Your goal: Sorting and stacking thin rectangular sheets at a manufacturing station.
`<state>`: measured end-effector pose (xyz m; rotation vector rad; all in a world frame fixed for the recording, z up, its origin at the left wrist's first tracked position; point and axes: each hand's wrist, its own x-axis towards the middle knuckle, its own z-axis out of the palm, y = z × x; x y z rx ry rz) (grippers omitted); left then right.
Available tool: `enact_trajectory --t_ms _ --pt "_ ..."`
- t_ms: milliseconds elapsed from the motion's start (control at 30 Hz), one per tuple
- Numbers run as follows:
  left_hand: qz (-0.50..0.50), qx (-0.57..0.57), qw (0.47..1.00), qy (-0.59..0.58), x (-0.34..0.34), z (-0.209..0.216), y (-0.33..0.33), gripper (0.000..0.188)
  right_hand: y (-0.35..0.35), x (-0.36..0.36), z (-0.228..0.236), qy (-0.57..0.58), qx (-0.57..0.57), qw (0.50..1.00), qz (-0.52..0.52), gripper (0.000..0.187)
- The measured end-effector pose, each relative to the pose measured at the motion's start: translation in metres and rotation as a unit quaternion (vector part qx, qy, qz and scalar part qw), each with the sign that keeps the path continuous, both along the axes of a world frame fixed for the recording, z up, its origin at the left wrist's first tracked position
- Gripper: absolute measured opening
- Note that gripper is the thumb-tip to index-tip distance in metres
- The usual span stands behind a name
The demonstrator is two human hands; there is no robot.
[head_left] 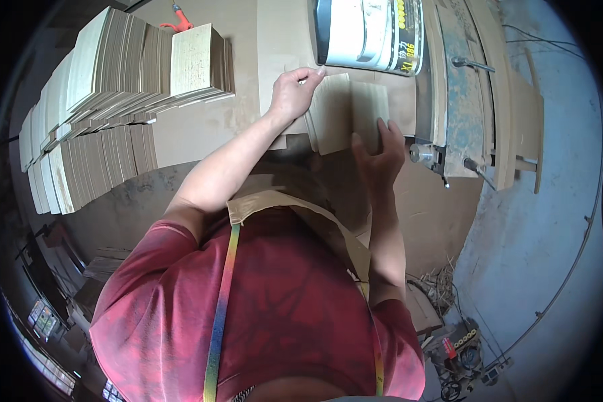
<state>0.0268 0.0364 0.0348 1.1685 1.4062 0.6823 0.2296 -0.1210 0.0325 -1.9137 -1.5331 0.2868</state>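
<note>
A short stack of thin, pale wooden boards (331, 110) stands at the near edge of the bench, below a large paint bucket (368, 33). Next to its right side is another pale board (370, 110), partly in shadow. My right hand (384, 153) grips this board at its near end, thumb on the left and fingers on the right. At the stack's far left corner, my left hand (293, 95) is closed, with thumb and forefinger pinched together; whatever lies between them is too small to make out.
Long rows of upright wooden boards (117, 60) fill the bench's left side. An orange-red handled tool (178, 20) lies behind them. To the right runs a worn blue metal clamp rig (463, 94) with protruding handles, beside a pale wall (556, 167). Cables and clutter (459, 352) sit at lower right.
</note>
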Motion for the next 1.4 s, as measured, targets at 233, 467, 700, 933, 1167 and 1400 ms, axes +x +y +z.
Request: enact_trajectory --t_ms 233,467,700,933,1167,1400 --pt "-0.01 -0.081 0.981 -0.175 -0.025 -0.012 0.026 0.027 0.011 -0.026 0.021 0.072 0.028 0.997 0.026 0.061" --pt "-0.138 0.061 0.982 -0.112 -0.037 -0.009 0.01 0.033 0.024 0.05 -0.04 -0.129 -0.017 0.989 -0.075 0.054" --pt "-0.085 0.016 0.995 -0.049 -0.019 0.002 -0.004 0.034 0.109 0.061 -0.039 -0.243 0.033 0.968 -0.048 0.054" --pt "-0.072 0.104 0.991 0.04 -0.008 0.0 0.004 0.037 0.02 -0.01 -0.003 -0.104 0.035 0.993 0.038 0.073" --pt "-0.084 0.076 0.993 -0.034 -0.037 -0.014 0.004 0.04 0.034 0.055 -0.061 -0.216 0.067 0.974 -0.008 0.056" --pt "-0.12 0.052 0.98 -0.148 -0.048 -0.018 0.008 0.029 0.104 0.031 -0.034 -0.142 0.031 0.989 0.005 0.065"
